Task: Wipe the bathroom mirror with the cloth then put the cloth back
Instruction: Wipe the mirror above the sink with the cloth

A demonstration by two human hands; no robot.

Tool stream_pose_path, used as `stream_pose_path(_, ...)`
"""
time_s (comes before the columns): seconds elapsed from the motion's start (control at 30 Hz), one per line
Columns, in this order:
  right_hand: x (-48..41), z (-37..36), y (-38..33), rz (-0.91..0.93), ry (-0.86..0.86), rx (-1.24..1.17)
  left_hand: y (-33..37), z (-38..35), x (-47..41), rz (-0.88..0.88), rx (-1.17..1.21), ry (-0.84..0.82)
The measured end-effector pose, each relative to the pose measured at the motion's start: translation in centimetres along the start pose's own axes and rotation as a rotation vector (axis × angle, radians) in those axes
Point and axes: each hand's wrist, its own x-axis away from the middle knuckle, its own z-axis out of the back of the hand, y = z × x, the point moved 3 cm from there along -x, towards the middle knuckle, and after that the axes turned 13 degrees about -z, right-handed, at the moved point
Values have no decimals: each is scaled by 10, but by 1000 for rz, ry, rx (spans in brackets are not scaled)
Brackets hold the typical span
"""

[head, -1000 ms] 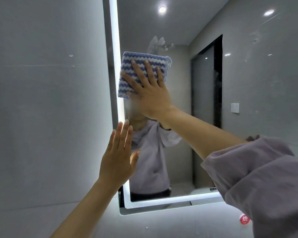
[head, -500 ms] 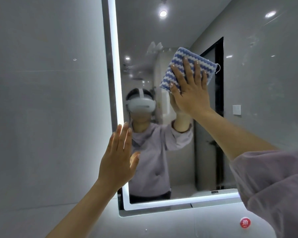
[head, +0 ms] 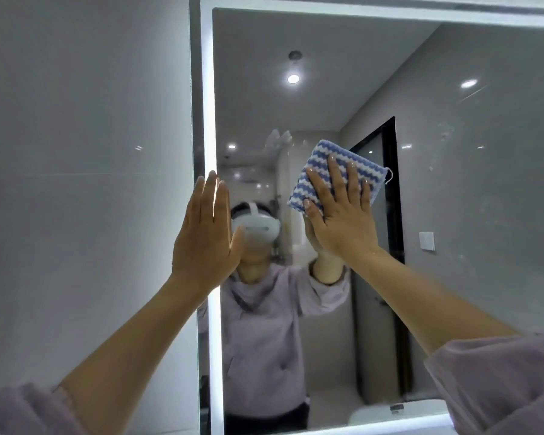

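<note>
Left hand [head: 205,243], right hand [head: 343,221] flat

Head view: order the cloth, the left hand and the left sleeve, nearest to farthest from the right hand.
1. cloth, pressed under the right hand.
2. left hand, to its left at the mirror's lit edge.
3. left sleeve, bottom left corner.

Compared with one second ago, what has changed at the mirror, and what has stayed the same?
The right hand slid the cloth rightward across the mirror, away from the lit left edge. Nothing was gripped or released: the hand still presses the cloth flat against the glass. The left hand stays raised flat by that edge.
</note>
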Motion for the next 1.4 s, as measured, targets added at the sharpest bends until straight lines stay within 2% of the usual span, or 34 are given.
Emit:
stream_pose_path(0.13,1,0,0,3,2,2,-2,-16,-1,59,15,-6)
stream_pose_path(0.33,4,-2,-6,-5,29,34,-4,-29,2,53,-24,38)
stream_pose_path(0.53,-1,-7,-56,258,63,118,-4,-30,2,52,-26,43)
stream_pose_path(0.7,-30,-2,-96,283,61,96,-3,-25,2,40,-18,46)
stream_pose_path(0.93,-36,2,-94,310,59,124,0,-20,1,52,11,30)
stream_pose_path(1.17,-61,10,-58,174,49,54,-2,-18,3,33,-14,-9)
stream_pose_path(1.4,-72,20,-1,-156,70,-76,-2,-18,3,35,32,-8)
